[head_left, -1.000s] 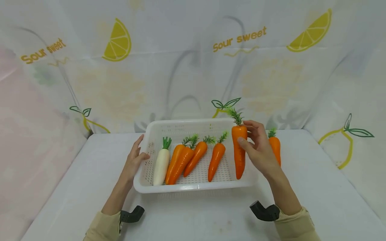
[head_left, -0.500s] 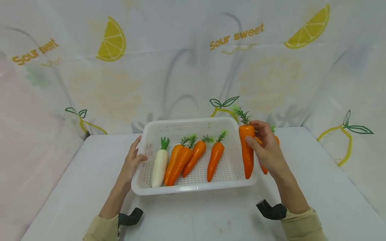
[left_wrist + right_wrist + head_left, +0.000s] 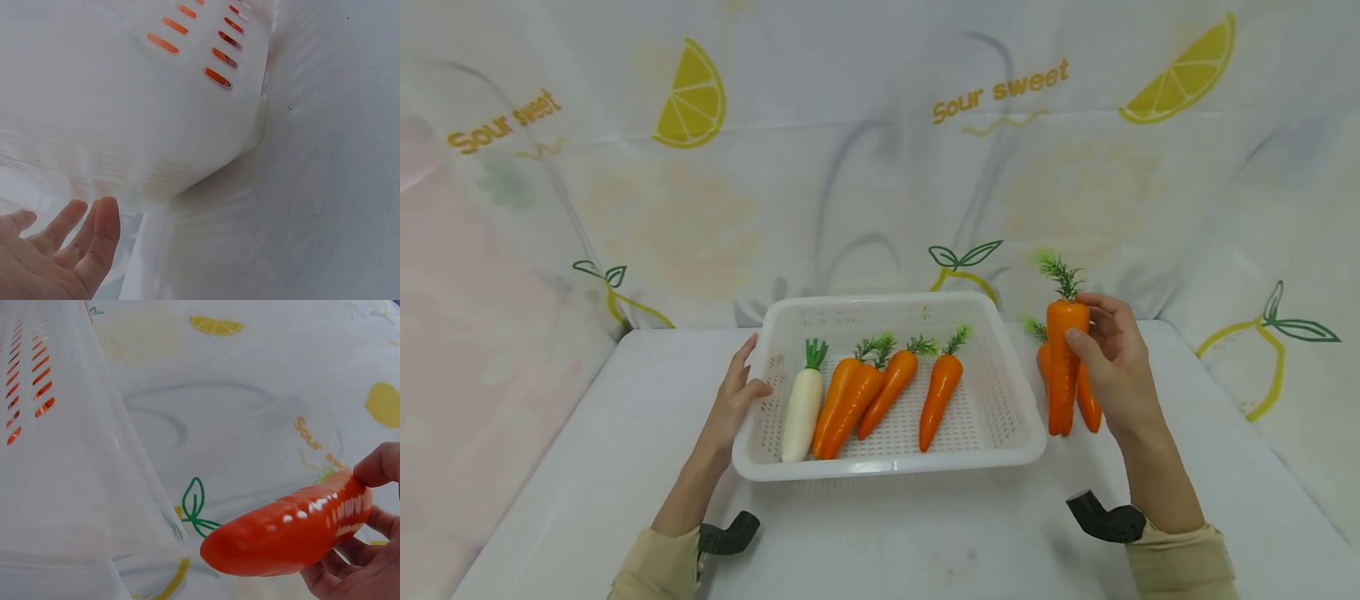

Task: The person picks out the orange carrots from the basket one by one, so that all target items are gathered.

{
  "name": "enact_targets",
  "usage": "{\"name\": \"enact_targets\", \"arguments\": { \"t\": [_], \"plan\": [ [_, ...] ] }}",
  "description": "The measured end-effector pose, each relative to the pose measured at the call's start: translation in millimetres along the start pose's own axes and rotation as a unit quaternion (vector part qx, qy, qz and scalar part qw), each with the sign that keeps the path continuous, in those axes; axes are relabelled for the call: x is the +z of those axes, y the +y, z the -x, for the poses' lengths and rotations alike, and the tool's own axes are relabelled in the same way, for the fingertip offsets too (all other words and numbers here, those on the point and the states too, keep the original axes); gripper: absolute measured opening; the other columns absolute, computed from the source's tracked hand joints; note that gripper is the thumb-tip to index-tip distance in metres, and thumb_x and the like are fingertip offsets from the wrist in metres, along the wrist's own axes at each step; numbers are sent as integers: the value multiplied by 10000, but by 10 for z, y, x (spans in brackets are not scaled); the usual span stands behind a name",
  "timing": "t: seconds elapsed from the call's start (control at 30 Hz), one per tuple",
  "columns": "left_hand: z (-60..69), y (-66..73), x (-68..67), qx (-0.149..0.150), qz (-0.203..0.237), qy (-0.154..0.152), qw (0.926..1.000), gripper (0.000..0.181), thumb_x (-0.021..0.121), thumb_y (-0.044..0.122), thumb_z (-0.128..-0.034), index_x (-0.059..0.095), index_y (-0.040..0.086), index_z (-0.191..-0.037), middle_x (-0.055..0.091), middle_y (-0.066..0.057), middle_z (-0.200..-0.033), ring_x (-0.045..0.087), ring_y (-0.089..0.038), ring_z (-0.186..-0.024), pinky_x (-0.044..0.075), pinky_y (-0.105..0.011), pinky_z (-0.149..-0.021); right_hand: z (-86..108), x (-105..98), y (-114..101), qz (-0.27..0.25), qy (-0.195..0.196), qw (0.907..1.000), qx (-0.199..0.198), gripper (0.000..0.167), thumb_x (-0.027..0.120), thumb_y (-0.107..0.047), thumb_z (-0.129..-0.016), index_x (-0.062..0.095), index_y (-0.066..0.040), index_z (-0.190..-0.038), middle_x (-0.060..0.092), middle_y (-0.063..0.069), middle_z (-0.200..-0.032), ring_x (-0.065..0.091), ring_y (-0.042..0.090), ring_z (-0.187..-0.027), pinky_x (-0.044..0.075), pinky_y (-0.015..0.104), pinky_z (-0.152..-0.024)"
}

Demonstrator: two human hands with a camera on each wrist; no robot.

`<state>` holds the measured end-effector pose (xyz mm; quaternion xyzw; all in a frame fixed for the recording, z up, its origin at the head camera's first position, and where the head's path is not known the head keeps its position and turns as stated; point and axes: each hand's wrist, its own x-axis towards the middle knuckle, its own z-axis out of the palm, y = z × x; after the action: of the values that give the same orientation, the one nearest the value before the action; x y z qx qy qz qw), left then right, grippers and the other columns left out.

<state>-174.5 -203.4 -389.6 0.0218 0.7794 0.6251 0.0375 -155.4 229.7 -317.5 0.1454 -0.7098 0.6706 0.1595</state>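
My right hand pinches an orange carrot with a green leafy top between thumb and fingers, to the right of the basket. In the right wrist view this carrot points its tip toward the basket. Behind it, other carrots on the table are partly hidden. My left hand rests against the left end of the white perforated basket, its fingers fairly straight in the left wrist view. Inside the basket lie a white radish and several carrots.
A white cloth covers the table. At the back hangs a pale curtain printed with lemons. Black wrist cameras sit on both wrists.
My right hand has carried the carrot rightward from above the basket's right end to beside it, over the table carrots. The left hand stays at the basket.
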Motion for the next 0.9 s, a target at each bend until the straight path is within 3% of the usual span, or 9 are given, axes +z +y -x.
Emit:
{"name": "enact_targets", "arguments": {
  "t": [0.23,0.43,0.57,0.77,0.9],
  "plan": [
    [-5,-10,2,59,33,1,10000,744,380,144,-878,50,336,-1517,302,-160,-1510,452,-368,-1233,481,-396,-866,-16,-159,38,587,168,9981,85,412,502,-55,-937,423,-90,-1340,498,-26,-1228,515,106,-1050,455,92,-836],
    [-9,-27,-1,103,66,-39,9999,739,373,138,-880,53,334,-1517,300,-153,-1513,449,-369,-1236,483,-408,-871,-37,-241,89,1337,238,9903,290,439,522,-100,-937,428,-111,-1366,452,-73,-1258,513,67,-1035,455,74,-800],
    [-9,-26,3,96,42,-45,9999,739,369,137,-877,52,328,-1518,300,-152,-1515,448,-375,-1240,482,-422,-879,-42,-326,137,1926,344,9791,559,465,526,-164,-946,414,-134,-1397,422,-104,-1273,509,24,-1033,450,61,-788],
    [-1,-12,6,57,10,-4,10000,739,371,142,-876,55,325,-1519,306,-150,-1514,457,-377,-1240,485,-433,-885,-55,-506,232,2440,581,9610,1169,511,512,-286,-953,377,-229,-1443,395,69,-1399,461,6,-1075,432,43,-785],
    [-1,-7,5,47,53,-16,10000,739,369,138,-881,46,323,-1520,295,-150,-1520,451,-376,-1249,482,-428,-887,-68,-607,305,2523,828,9493,1682,540,500,-346,-950,334,-274,-1458,356,90,-1484,470,54,-1124,457,171,-925]
  ]
}}
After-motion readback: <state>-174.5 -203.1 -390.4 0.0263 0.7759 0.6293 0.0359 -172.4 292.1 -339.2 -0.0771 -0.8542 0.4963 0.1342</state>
